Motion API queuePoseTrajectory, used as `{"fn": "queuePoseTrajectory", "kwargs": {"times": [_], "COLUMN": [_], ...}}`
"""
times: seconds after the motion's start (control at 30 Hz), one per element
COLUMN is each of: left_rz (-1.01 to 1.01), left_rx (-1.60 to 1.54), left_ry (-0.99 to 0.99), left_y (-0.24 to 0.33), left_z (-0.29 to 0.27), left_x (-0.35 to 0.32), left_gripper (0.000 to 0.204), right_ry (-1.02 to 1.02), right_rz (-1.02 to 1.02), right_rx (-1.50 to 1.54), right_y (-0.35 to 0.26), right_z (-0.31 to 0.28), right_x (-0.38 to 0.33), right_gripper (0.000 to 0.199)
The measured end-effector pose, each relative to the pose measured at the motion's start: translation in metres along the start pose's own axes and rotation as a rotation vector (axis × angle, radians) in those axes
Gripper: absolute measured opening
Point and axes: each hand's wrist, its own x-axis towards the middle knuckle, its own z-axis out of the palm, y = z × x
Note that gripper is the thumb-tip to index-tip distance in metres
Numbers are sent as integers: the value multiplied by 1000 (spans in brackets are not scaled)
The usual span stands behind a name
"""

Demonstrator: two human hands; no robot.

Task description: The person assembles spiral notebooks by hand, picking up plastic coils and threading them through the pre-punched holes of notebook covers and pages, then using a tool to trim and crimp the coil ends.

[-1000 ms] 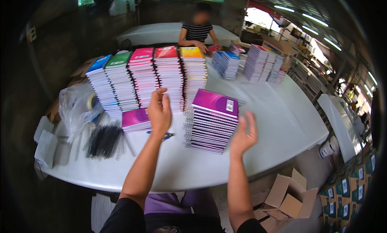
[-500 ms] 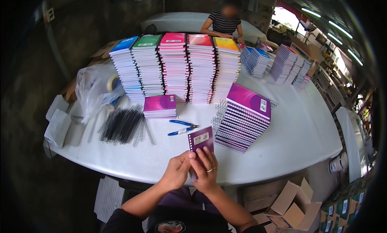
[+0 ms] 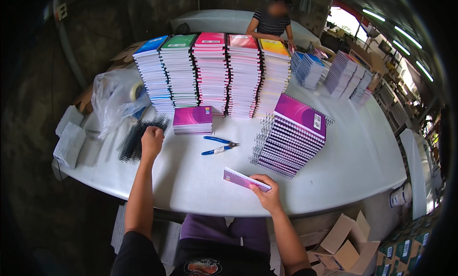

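My right hand (image 3: 266, 190) grips a small purple notebook (image 3: 238, 178) over the near part of the table, its long edge tilted up. No binding coil shows along that edge. At the left, my left hand (image 3: 151, 141) is over the right side of a pile of black spiral coils (image 3: 132, 145), fingers closed together; what they pinch is hidden. A short stack of purple notebooks (image 3: 192, 121) lies just beyond it. Blue-handled pliers (image 3: 219, 145) rest between my hands. On the right stands a tall stack of purple notebooks (image 3: 296, 137) with coils sticking out at its left.
Tall notebook stacks (image 3: 210, 75) in several colours line the back of the white table (image 3: 362, 161). A clear plastic bag (image 3: 114, 97) with a tape roll sits at the left. More coil-bound stacks (image 3: 346, 75) stand far right. A co-worker (image 3: 272, 25) sits behind. An open carton (image 3: 346, 245) is below right.
My left hand has let go of the notebook and moved left to the coil pile. My right hand has shifted right, with the notebook now turned edge-up.
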Motion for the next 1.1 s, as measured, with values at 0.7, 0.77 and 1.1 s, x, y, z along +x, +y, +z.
{"fn": "queuePoseTrajectory", "kwargs": {"times": [0.7, 0.77, 1.1], "left_rz": [299, 666, 427], "left_rx": [-411, -282, -27], "left_ry": [-899, -828, -963], "left_y": [81, 82, 102], "left_z": [50, 50, 51], "left_x": [-99, -88, -93], "left_gripper": [10, 13, 29], "right_ry": [3, 14, 3], "right_rz": [70, 57, 89], "right_rx": [33, 14, 12], "right_y": [11, 7, 8], "right_z": [-4, -3, -4], "right_x": [0, 1, 0], "right_gripper": [30, 31, 28]}}
